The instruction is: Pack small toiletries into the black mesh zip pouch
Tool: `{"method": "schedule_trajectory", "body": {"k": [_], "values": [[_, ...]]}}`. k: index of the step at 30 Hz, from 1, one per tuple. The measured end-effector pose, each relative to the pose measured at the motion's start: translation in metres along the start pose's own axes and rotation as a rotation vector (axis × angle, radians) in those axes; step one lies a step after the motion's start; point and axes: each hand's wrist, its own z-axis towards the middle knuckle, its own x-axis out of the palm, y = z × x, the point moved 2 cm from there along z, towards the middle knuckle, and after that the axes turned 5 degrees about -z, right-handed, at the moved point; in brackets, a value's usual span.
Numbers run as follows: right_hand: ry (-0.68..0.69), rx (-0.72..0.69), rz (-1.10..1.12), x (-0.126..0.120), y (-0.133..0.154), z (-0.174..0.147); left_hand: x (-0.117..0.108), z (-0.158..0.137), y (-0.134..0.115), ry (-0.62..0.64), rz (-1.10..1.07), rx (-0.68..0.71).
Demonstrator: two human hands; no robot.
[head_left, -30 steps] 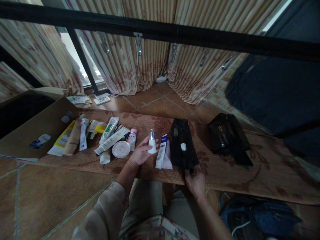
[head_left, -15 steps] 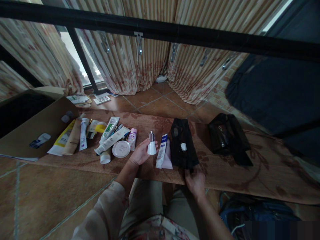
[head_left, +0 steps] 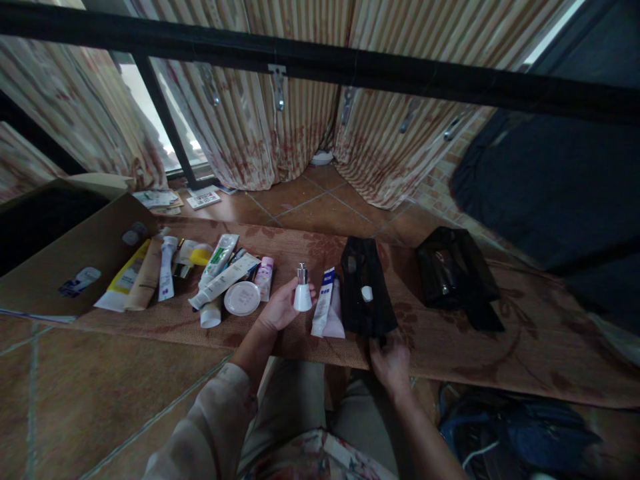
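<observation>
In my left hand (head_left: 281, 307) is a small white bottle with a silver pump top (head_left: 302, 297), held upright above the cloth. My right hand (head_left: 391, 360) is closed at the near end of a black mesh pouch (head_left: 368, 287), pinching its edge or tab; the fingertips are partly hidden. Two tubes, a white and blue one (head_left: 324, 303) and a pale lilac one (head_left: 335, 313), lie between the bottle and the pouch. Left of my left hand are a round white-lidded jar (head_left: 243, 298), a pink tube (head_left: 264, 279) and a pile of white tubes (head_left: 226, 280).
A second black mesh pouch (head_left: 457, 277) stands to the right on the patterned cloth (head_left: 540, 333). At the left are more tubes (head_left: 135, 280) beside an open cardboard box (head_left: 100, 260). A blue backpack (head_left: 525, 427) lies on the floor at lower right. A dark rail (head_left: 320, 57) crosses above.
The bottle in my left hand has shifted very slightly. My right hand stays at the pouch's near end, and the other things have not moved.
</observation>
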Motion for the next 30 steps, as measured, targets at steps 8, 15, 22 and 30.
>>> {"method": "schedule_trajectory", "body": {"k": [8,15,22,30], "values": [[0.021,0.034,-0.016,0.0006,-0.0005,-0.0004,0.0019,-0.0005,-0.0009,-0.006,-0.01,-0.015],[-0.005,-0.002,-0.009,-0.0014,0.0017,0.0008,0.004,-0.0012,-0.0016,-0.016,-0.014,-0.017],[0.02,0.035,-0.025,0.0,0.0,-0.0006,0.003,0.0002,-0.001,-0.04,-0.025,-0.007],[-0.009,0.021,-0.009,0.0007,0.0002,-0.0013,0.0021,0.0012,-0.0012,-0.052,-0.022,-0.007]]}}
